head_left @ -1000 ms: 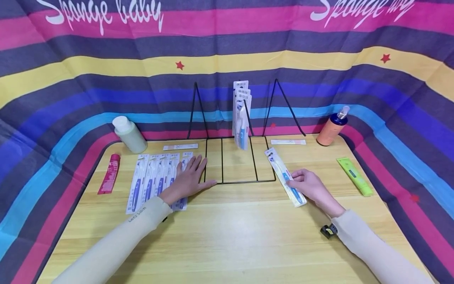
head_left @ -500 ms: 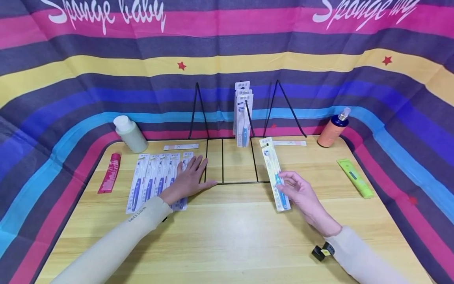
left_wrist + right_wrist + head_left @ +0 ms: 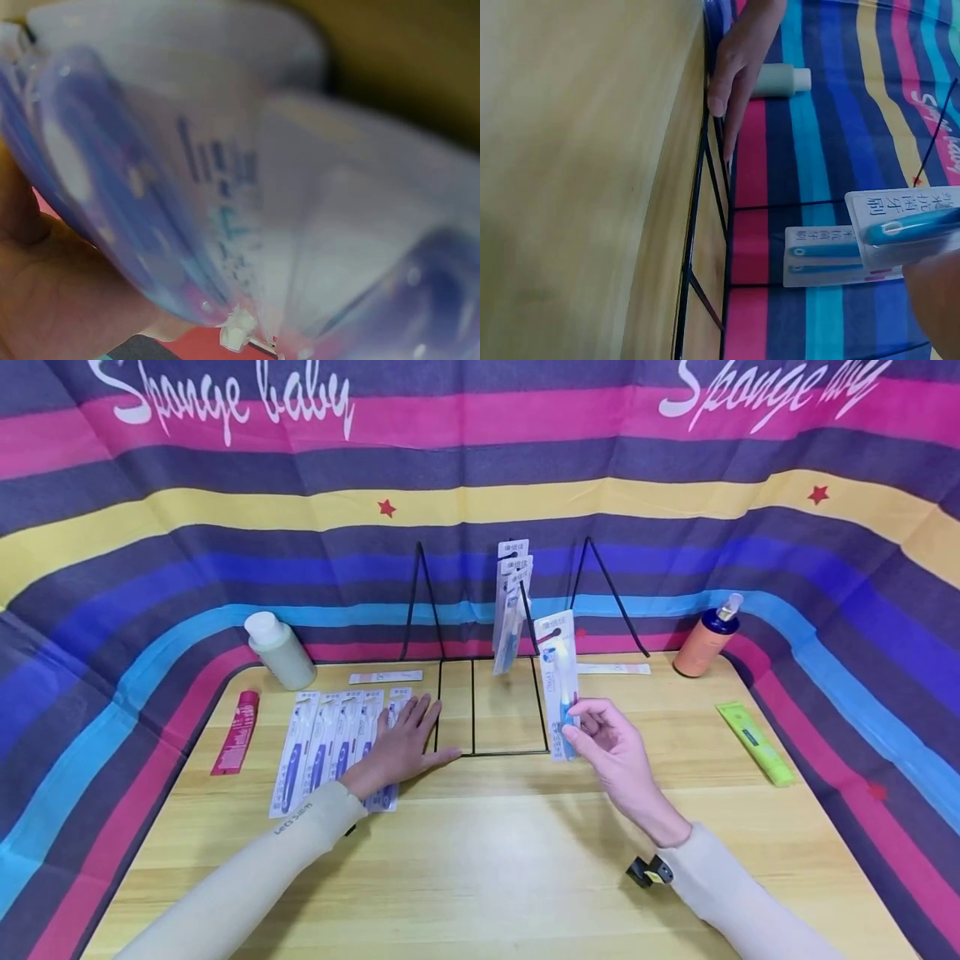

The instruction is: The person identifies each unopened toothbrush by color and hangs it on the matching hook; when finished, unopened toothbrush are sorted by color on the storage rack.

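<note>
My right hand [image 3: 611, 752] pinches a packaged blue toothbrush [image 3: 557, 677] by its lower end. The pack is upright above the table, in front of the black wire rack [image 3: 510, 753] and just right of several blue toothbrush packs [image 3: 504, 627] hanging on its hook. In the right wrist view the held toothbrush [image 3: 907, 226] overlaps the hanging packs [image 3: 821, 255]. My left hand [image 3: 397, 747] lies with fingers spread by the rack's left side, over the rightmost of several purple toothbrush packs [image 3: 318, 747] laid in a row. Purple toothbrush handles [image 3: 127, 180] fill the left wrist view, blurred.
A pale bottle [image 3: 281, 652] and a pink tube [image 3: 236, 735] stand and lie at left. An orange pump bottle [image 3: 701, 639] and a green tube [image 3: 753, 743] are at right. Thin sachets [image 3: 386, 677] flank the rack. A striped curtain [image 3: 480, 468] surrounds the table.
My right hand has raised the blue toothbrush pack from near the table, moving it left and up towards the rack's hook. The hanging packs have swung slightly. My left hand stays put.
</note>
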The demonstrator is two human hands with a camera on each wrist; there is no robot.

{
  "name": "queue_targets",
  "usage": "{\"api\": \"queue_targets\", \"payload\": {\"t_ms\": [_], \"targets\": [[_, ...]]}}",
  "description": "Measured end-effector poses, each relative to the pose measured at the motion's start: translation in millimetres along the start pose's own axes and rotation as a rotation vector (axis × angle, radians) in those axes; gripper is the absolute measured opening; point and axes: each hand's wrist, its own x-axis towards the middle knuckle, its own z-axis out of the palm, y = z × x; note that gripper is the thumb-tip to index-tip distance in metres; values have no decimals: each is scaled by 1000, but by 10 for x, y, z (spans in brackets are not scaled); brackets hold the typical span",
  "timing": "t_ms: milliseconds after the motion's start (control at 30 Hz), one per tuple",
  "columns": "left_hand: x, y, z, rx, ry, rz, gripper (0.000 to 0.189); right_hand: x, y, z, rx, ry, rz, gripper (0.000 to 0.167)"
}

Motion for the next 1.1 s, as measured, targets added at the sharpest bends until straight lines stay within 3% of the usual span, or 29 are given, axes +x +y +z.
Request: {"api": "queue_targets", "payload": {"t_ms": [233,433,867,1100], "targets": [[-6,-11,-34,14,4,-7,104,36,72,90,-39,-70,-8,22],[8,-11,-42,17,2,-8,105,146,140,128,-59,-109,38,35],[0,1,-32,21,-4,-23,105,687,348,182,-18,-66,59,39],[-7,10,-7,23,-17,-30,105,751,445,88,3,-68,67,44]]}}
